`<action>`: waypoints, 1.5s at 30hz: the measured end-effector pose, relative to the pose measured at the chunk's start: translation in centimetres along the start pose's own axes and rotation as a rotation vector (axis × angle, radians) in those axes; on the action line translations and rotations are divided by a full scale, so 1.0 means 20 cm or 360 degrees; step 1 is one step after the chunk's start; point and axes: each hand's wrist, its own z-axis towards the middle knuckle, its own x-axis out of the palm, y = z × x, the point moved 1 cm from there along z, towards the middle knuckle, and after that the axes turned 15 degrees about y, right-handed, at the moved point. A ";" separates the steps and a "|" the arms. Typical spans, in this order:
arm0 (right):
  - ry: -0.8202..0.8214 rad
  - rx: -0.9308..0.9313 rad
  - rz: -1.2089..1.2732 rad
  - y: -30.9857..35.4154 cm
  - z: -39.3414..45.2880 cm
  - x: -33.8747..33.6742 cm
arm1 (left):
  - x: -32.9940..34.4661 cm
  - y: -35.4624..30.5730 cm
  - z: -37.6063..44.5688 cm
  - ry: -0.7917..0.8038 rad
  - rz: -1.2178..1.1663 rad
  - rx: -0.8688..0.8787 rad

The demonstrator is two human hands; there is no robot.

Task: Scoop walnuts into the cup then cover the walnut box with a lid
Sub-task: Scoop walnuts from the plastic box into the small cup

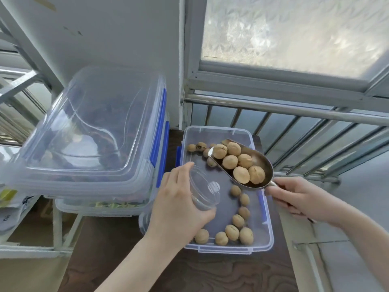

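The left hand [179,205], low in the centre of the frame, has its fingers curled around a clear cup [203,189], thumb along the upper rim and the other fingertips wrapping the lower side. The cup is tipped, its mouth facing right and up toward the scoop, and it is held over the left part of the walnut box [261,247]. The left forearm runs in from the bottom edge, angled up and to the right, wrist roughly straight.

The right hand [299,199], at centre right, pinches the short handle of a metal scoop [242,163] between thumb and closed fingers; the handle itself is mostly hidden by the grip. The scoop's bowl points up and left, raised above the box, and carries about seven walnuts [242,174]. The right forearm enters from the lower right corner.

The walnut box is a clear rectangular tub with blue latches, open, sitting on a dark wood-grain table [210,275] in the centre of the frame. More loose nuts lie on its floor: a cluster near the bottom edge, a line up the right side, and a few at the top beneath the scoop's tip.

To the upper left, a clear lid [94,127] with blue clips rests tilted on stacked storage containers [101,207]. A metal railing [294,110] and frosted window [294,32] fill the upper right.
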 end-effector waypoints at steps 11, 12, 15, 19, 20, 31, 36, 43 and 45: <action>0.0417 0.0363 -0.0576 0.23 -0.39 -0.08 | 0.11 -0.06 0.03 0.0017 -0.0064 0.0433; 0.0416 0.0392 -0.0611 0.23 -0.39 -0.06 | 0.12 -0.05 0.02 0.0010 -0.0090 0.0466; 0.0423 0.0485 -0.0720 0.27 -0.39 -0.03 | 0.13 -0.03 0.00 0.0045 -0.0142 0.0514; 0.0347 0.0552 -0.0978 0.35 -0.40 0.01 | 0.14 -0.03 -0.04 0.0063 -0.0198 0.0521; 0.0324 0.0566 -0.1047 0.37 -0.41 0.02 | 0.15 -0.03 -0.04 0.0058 -0.0217 0.0511; 0.0076 0.0737 -0.1307 0.38 -0.56 -0.06 | 0.18 0.03 -0.11 -0.0057 -0.0490 0.0276; 0.0068 0.0932 -0.1303 0.30 -0.42 0.01 | 0.20 0.03 -0.11 -0.0140 -0.0698 0.0135; 0.0344 0.1124 -0.1223 0.14 0.01 0.18 | 0.26 0.01 -0.07 -0.0098 -0.0794 0.0090; 0.0409 0.1153 -0.1202 0.12 0.09 0.21 | 0.28 0.01 -0.06 -0.0073 -0.0803 0.0077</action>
